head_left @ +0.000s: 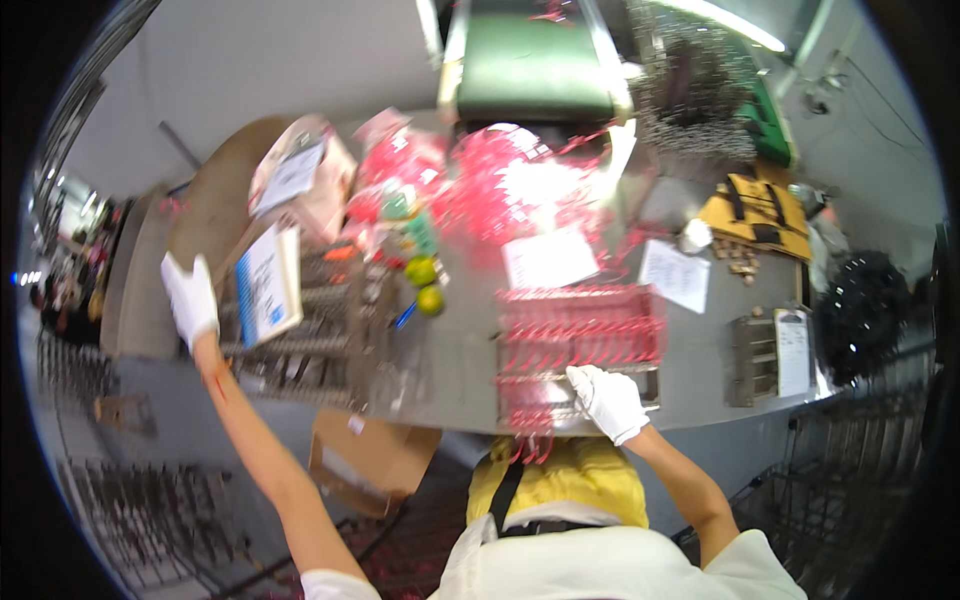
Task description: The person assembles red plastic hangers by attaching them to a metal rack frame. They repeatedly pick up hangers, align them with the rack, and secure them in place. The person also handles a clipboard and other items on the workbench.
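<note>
Right hand (608, 400), gloved, is laid with fingers curled on the near end of the tray of red pieces (578, 345), mid-surface (700, 375). Left hand (190, 298), gloved and spread, is raised far left of that tray, holding nothing. Tray rows look mostly filled; a loose red pile (500, 180) behind it is unsorted.
</note>
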A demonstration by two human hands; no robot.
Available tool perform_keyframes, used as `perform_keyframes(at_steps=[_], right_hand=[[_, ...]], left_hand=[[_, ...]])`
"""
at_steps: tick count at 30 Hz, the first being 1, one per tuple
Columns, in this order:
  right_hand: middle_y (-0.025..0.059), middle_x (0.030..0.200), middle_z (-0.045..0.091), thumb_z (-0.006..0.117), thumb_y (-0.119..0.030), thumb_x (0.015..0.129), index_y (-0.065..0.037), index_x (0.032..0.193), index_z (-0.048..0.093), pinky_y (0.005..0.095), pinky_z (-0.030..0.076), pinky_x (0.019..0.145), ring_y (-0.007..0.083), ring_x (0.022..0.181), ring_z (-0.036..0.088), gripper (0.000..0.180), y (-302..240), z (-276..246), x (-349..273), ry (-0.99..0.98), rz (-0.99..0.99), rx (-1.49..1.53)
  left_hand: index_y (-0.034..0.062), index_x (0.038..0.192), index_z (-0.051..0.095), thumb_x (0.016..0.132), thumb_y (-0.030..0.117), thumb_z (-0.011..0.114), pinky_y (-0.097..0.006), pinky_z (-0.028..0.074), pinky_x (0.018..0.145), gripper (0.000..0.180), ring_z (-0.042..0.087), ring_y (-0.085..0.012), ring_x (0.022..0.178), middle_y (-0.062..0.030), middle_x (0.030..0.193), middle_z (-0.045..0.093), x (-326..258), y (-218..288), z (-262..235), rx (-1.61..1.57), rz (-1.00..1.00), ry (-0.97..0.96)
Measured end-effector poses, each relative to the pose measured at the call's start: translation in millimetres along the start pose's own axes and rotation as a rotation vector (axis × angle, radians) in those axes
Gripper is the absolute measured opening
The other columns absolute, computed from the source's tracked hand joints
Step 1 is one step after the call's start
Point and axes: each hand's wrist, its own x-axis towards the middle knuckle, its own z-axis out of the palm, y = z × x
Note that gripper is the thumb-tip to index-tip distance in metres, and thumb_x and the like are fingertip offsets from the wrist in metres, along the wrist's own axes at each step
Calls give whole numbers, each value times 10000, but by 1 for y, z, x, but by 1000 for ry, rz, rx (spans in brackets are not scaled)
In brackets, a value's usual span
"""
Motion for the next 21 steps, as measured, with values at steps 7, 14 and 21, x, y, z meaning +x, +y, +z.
perform_keyframes(at_steps=[7, 14, 21], right_hand=[[187, 1164, 645, 588, -333, 894, -58, 1315, 518, 403, 495, 880, 354, 988, 645, 508, 130, -57, 207, 296, 627, 739], [161, 1031, 685, 605, -263, 843, -170, 1468, 355, 533, 473, 889, 339, 974, 666, 680, 268, 15, 414, 316, 593, 88], [174, 813, 693, 593, -113, 761, -81, 767, 730, 448, 543, 673, 337, 803, 692, 142, 273, -1, 437, 205, 237, -425]], left_hand=[[-50, 1389, 432, 979, 107, 454, -279, 461, 811, 440, 584, -171, 953, -157, 1355, 542, -159, 187, -76, -805, -142, -129], [-48, 1341, 481, 979, 87, 446, -203, 404, 585, 387, 412, -45, 556, -129, 1141, 649, -284, 242, -99, -886, -367, -316], [-32, 1257, 561, 1010, 178, 444, -237, 426, 609, 345, 476, -92, 613, -84, 1031, 679, -302, 236, -128, -622, -513, -309]])
